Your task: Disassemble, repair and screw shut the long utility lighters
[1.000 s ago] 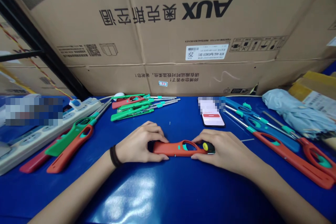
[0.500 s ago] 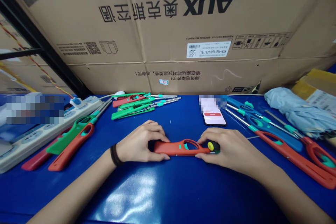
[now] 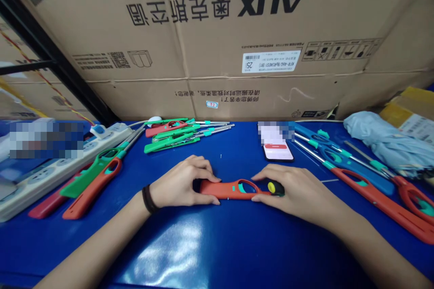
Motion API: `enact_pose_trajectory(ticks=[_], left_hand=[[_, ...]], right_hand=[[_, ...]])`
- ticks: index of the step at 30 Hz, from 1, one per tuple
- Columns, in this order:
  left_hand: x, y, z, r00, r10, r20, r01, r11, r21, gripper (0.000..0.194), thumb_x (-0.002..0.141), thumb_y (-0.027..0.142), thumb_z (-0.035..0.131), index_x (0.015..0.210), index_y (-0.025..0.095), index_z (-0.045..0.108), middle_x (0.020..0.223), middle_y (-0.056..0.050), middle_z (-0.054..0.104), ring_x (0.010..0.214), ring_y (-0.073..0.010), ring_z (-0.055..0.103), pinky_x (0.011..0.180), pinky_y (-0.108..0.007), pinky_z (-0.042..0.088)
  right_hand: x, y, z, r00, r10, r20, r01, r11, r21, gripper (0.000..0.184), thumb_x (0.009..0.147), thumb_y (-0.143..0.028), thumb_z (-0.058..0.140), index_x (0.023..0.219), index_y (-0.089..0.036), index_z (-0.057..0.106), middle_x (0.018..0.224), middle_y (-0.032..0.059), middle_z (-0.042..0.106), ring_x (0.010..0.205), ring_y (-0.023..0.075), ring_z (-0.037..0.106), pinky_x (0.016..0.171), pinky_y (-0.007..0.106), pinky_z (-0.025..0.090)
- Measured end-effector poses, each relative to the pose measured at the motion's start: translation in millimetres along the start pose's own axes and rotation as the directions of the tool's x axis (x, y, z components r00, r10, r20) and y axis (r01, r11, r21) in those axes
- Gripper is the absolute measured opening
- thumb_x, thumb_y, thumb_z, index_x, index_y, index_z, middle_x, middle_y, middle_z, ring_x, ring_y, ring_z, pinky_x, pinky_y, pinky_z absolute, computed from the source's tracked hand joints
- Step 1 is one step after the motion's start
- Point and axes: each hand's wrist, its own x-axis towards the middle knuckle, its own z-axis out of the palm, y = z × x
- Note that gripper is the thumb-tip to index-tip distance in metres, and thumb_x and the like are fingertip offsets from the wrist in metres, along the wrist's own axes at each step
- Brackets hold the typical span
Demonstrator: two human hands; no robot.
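Note:
An orange long-necked gas lighter (image 3: 222,190) with a teal trigger lies level on the blue table in front of me, its looped trigger guard towards the right. My left hand (image 3: 190,182) closes thumb and fingers around its butt end. At the narrow front end, my right hand (image 3: 294,189) has thumb and forefinger on either side of the lighter. Within that hand's curl sits a screwdriver (image 3: 276,188) with a black handle and yellow end; its shaft is hidden. No metal tube shows on the held lighter.
Green and red lighters (image 3: 174,137) lie at the back, more (image 3: 93,187) beside a white power strip (image 3: 44,180) on the left. Blue and orange lighters (image 3: 379,198) lie right. A phone (image 3: 278,151) and pale blue bundle (image 3: 379,142) sit before a large carton (image 3: 217,54).
The view has shifted slightly. My right forefinger and thumb sit a touch farther left along the lighter; my left hand keeps its hold.

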Motion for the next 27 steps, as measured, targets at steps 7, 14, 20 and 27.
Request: enact_pose_trajectory(ticks=[7, 14, 20, 27], left_hand=[[0.7, 2.7, -0.4, 0.999, 0.042, 0.023, -0.044, 0.993, 0.113, 0.040, 0.078, 0.048, 0.069, 0.108, 0.022, 0.068, 0.085, -0.003, 0.062, 0.078, -0.0173, 0.056, 0.077, -0.031, 0.042], [2.4, 7.6, 15.5, 0.945, 0.316, -0.084, -0.241, 0.846, 0.476, 0.031, 0.088, 0.034, 0.055, 0.105, 0.011, 0.066, 0.071, -0.004, 0.064, 0.060, -0.0183, 0.057, 0.058, -0.031, 0.046], [2.5, 13.7, 17.3, 0.913, 0.399, -0.088, -0.288, 0.780, 0.556, 0.034, 0.099, 0.033, 0.037, 0.105, 0.009, 0.060, 0.077, -0.005, 0.068, 0.061, -0.0159, 0.061, 0.059, -0.030, 0.049], [3.4, 16.3, 19.3, 0.957, 0.275, -0.091, -0.213, 0.881, 0.423, 0.034, 0.098, 0.040, 0.040, 0.084, 0.015, 0.060, 0.073, -0.002, 0.063, 0.062, -0.0171, 0.058, 0.058, -0.029, 0.044]], right_hand=[[2.4, -7.1, 13.4, 0.992, -0.128, 0.019, 0.129, 0.991, -0.022, 0.032, 0.091, -0.034, 0.055, 0.120, -0.024, 0.061, 0.117, 0.0015, 0.068, 0.101, 0.0220, 0.065, 0.081, 0.034, 0.054], [5.0, -11.2, 18.1, 0.976, -0.218, -0.007, 0.212, 0.954, -0.211, 0.034, 0.087, -0.029, 0.061, 0.118, -0.016, 0.064, 0.110, 0.0063, 0.070, 0.095, 0.0252, 0.064, 0.073, 0.037, 0.055], [3.5, -1.8, 16.4, 0.925, -0.368, -0.091, 0.332, 0.901, -0.279, 0.032, 0.089, -0.038, 0.058, 0.116, -0.023, 0.064, 0.072, 0.0036, 0.065, 0.068, 0.0188, 0.058, 0.050, 0.026, 0.041], [1.1, -4.6, 16.6, 0.941, -0.316, -0.125, 0.292, 0.940, -0.176, 0.024, 0.094, -0.035, 0.051, 0.105, -0.024, 0.069, 0.069, 0.0013, 0.058, 0.063, 0.0148, 0.052, 0.050, 0.025, 0.032]])
